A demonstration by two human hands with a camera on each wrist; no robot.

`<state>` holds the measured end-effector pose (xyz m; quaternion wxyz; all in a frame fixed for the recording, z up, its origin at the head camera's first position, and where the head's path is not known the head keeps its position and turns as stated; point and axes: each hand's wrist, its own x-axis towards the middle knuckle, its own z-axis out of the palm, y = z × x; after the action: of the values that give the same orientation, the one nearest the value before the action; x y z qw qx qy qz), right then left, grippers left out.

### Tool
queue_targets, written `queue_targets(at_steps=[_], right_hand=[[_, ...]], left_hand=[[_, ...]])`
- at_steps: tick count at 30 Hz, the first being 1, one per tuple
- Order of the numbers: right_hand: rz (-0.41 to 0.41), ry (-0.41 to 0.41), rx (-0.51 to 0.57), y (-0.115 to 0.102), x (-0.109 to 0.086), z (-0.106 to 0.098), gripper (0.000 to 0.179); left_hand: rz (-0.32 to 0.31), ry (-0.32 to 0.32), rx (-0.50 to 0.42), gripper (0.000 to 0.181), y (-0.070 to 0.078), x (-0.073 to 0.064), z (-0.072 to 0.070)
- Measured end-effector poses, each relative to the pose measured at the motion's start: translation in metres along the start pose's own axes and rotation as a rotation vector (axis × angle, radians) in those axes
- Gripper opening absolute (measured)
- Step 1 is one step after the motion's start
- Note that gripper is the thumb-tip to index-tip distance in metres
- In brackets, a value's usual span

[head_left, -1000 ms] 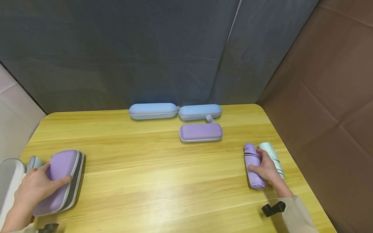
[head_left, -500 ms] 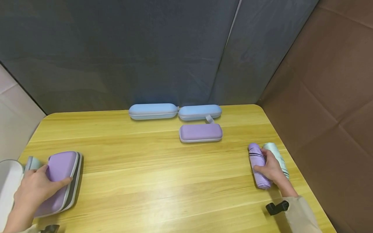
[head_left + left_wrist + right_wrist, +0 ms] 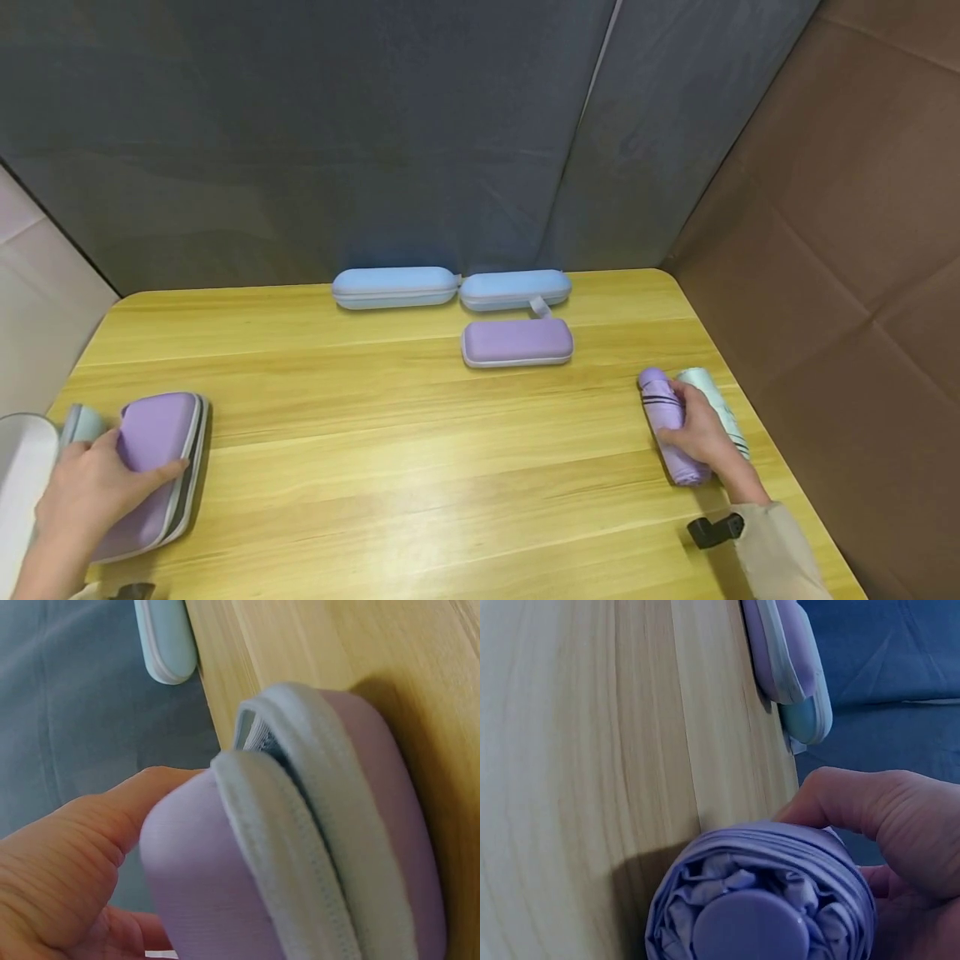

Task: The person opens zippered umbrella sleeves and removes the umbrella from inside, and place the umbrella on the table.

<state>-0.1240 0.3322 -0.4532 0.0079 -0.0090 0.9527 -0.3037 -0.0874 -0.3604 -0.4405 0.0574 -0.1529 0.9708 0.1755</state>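
Note:
At the table's left side my left hand (image 3: 90, 496) grips a purple zip case (image 3: 159, 433), thumb on its near rim. In the left wrist view the two pale rims of this case (image 3: 199, 862) stand slightly apart, with a dark gap between them. On the right, my right hand (image 3: 703, 432) holds a folded purple umbrella (image 3: 664, 415), its thumb on the near side. The right wrist view shows the rolled fabric around the round end of the umbrella (image 3: 750, 926). Right beside it lies a mint-green folded umbrella (image 3: 708, 387), partly hidden by the hand.
Two light blue cases (image 3: 393, 287) lie end to end along the back edge of the wooden table (image 3: 390, 450). In front of the right one is a smaller purple case (image 3: 517, 342). A pale teal object (image 3: 84, 423) and a white rounded object (image 3: 26, 475) are at the far left.
My right hand and the purple umbrella have moved to the right, and the mint umbrella has shifted right as well. The left hand and its purple case have slid slightly left.

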Motion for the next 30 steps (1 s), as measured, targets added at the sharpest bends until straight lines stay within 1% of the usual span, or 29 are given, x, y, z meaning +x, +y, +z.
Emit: queue_targets(at_steps=[4, 8, 10, 11, 13, 14, 16, 17, 20, 21, 23, 24, 25, 26, 30], right_hand=[[0.009, -0.002, -0.038, -0.002, -0.001, 0.0, 0.078], [0.014, 0.032, -0.078, -0.008, -0.005, -0.001, 0.074], [0.012, 0.054, -0.099, -0.011, -0.006, -0.002, 0.072], [0.006, 0.067, -0.105, -0.013, -0.006, -0.002, 0.071], [-0.006, 0.093, -0.11, -0.016, -0.006, -0.001, 0.07], [-0.02, 0.11, -0.111, -0.018, -0.006, -0.001, 0.068], [-0.046, 0.134, -0.105, -0.021, -0.004, 0.002, 0.067], [-0.056, 0.14, -0.099, -0.023, -0.003, 0.003, 0.066], [-0.084, 0.149, -0.075, -0.029, 0.001, 0.008, 0.064], [-0.091, 0.144, -0.066, -0.031, 0.003, 0.011, 0.064], [-0.108, 0.143, -0.057, -0.036, 0.008, 0.016, 0.062], [-0.123, 0.146, -0.052, -0.037, 0.011, 0.019, 0.061], [-0.133, 0.146, -0.043, -0.039, 0.014, 0.022, 0.061], [-0.138, 0.143, -0.036, -0.041, 0.017, 0.025, 0.062], [-0.141, 0.107, 0.017, -0.049, 0.03, 0.036, 0.067]], left_hand=[[-0.015, 0.003, -0.007, 0.109, 0.001, -0.001, 0.001], [-0.026, 0.01, -0.02, 0.104, 0.005, -0.004, -0.001], [-0.024, 0.027, -0.031, 0.102, 0.009, -0.007, -0.002], [-0.015, 0.046, -0.038, 0.1, 0.011, -0.009, -0.003], [0.0, 0.095, -0.058, 0.095, 0.016, -0.011, -0.002], [0.019, 0.128, -0.075, 0.092, 0.019, -0.012, -0.002], [0.072, 0.228, -0.131, 0.081, 0.027, -0.012, 0.001], [0.113, 0.294, -0.171, 0.074, 0.032, -0.012, 0.004], [0.232, 0.407, -0.278, 0.057, 0.051, -0.009, 0.011], [0.271, 0.43, -0.309, 0.053, 0.057, -0.008, 0.015], [0.318, 0.419, -0.367, 0.049, 0.071, -0.005, 0.021], [0.325, 0.39, -0.393, 0.048, 0.079, -0.003, 0.024], [0.336, 0.375, -0.422, 0.047, 0.087, -0.001, 0.027], [0.344, 0.353, -0.454, 0.047, 0.095, 0.002, 0.031], [0.39, 0.231, -0.609, 0.047, 0.128, 0.013, 0.048]])
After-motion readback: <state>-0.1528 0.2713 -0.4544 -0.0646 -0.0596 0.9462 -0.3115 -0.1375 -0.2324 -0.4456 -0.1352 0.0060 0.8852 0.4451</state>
